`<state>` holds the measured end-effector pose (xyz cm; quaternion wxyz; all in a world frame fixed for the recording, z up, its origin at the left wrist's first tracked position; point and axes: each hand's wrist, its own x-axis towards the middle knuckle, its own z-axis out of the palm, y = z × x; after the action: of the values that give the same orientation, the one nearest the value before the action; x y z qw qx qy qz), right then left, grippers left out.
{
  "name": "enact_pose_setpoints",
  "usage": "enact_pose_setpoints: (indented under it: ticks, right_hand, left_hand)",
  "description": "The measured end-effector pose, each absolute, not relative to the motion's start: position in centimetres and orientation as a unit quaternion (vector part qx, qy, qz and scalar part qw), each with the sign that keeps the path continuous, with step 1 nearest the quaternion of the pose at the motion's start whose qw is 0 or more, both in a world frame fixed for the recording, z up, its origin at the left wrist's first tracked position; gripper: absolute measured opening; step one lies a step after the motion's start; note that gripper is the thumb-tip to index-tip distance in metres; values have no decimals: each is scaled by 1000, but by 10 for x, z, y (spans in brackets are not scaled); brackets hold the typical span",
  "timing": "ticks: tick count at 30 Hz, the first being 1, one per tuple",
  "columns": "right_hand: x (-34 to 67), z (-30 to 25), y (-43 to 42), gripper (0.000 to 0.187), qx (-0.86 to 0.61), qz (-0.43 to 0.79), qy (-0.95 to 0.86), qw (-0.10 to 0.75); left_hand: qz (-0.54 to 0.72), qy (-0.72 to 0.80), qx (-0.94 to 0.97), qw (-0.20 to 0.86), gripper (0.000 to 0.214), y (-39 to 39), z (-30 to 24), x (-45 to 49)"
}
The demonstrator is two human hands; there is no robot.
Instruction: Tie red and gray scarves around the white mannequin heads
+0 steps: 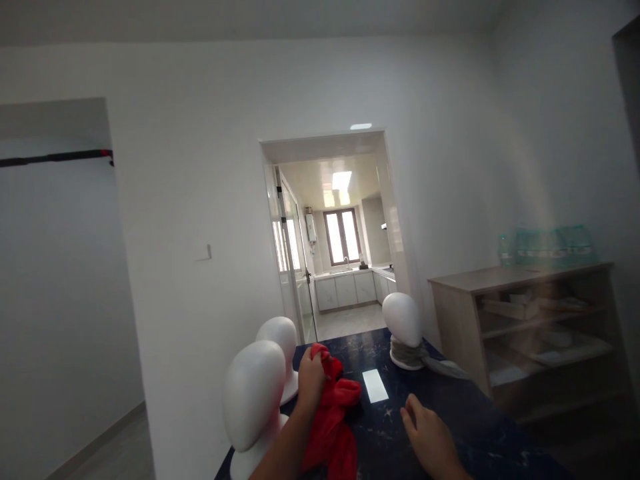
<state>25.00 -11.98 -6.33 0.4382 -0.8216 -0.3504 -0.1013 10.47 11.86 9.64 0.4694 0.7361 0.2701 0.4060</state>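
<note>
My left hand (pixel 313 370) is closed on the top of a bunched red cloth, which looks like a scarf (pixel 333 427). Its lower folds hang and spread down over the dark blue table. Over the table to the right, my right hand (pixel 427 430) has its fingers bent and slightly apart, with nothing visible in them. Two white mannequin heads stand on the left: a near one (pixel 255 393) beside my left forearm and a farther one (pixel 280 340) behind it. At the far right of the table, another mannequin head (pixel 401 319) wears a grey scarf (pixel 407 352) around its neck, one end trailing rightward.
The marbled dark blue table (pixel 365 353) carries a bright white rectangle (pixel 375 385), perhaps a reflection. To the right stands a wooden shelf unit (pixel 465 280) with plastic bottles (pixel 555 245) on top. Beyond the table, a doorway opens to a kitchen (pixel 345 290).
</note>
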Motion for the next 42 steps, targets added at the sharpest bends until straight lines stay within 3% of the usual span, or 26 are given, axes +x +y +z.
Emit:
enact_pose_setpoints:
  ticks: [6,11,13,15,17,19,26,32,42]
  right_hand:
    - [241,-45,-129,37,-722,-75,-389,567]
    - [190,18,-115,102,-583,-23,-477,657]
    - [167,62,-107,115,-543,21,-486,685]
    - [151,110,-103,97,-512,85,-485,704]
    - [148,154,-107,52,-532,142,-499,670]
    - [154,189,-118,31,-551,157,-509,643]
    - [183,248,-172,18,-652,188,-618,397]
    - [176,270,-196,22,-662,185,-599,412]
    - [189,315,-242,15,-746,131,-610,233]
  left_hand:
    - [296,72,695,651,29,74,163,37]
    - [102,-18,687,720,28,38,207,-17]
    - [73,-33,706,703,23,27,218,-27]
    - [60,-36,727,683,23,19,227,-33]
    - [68,-32,739,670,26,17,234,-39]
    - [93,-27,734,672,23,21,241,-47]
    - [161,-29,646,746,13,61,245,-76]
    - [148,-13,674,724,17,72,223,-82]
    - [127,62,774,618,26,75,185,-94]
